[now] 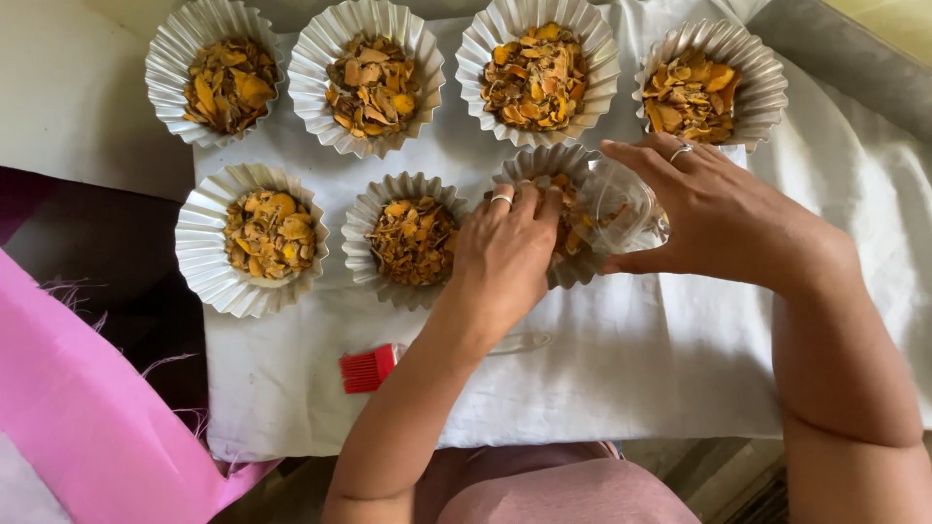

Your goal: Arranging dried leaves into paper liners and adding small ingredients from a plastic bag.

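While the right hand steadies a small clear plastic container tipped on its side over the seventh foil cup, the left hand reaches into that same cup, its fingers bent down among the dried orange-yellow slices, pressing or gathering them; I cannot tell whether they actually pinch any. The right fingers are spread and curled around the container, grasping it by its wall, which seems to keep its mouth turned toward the cup so the slices land inside rather than on the cloth.

The cup being worked on sits in the nearer row, toward the middle of the white cloth, touching the left hand. Two filled fluted cups stand beside it toward the cloth's left edge, and four more line the far edge, set close together in rows, likely so each can be reached easily.

A red silicone brush with a clear handle lies near the cloth's near edge, partly under the left forearm.

The cloth covers a pale surface; a pink fabric with frayed threads lies off the near left corner over something dark. Little else of the room shows.
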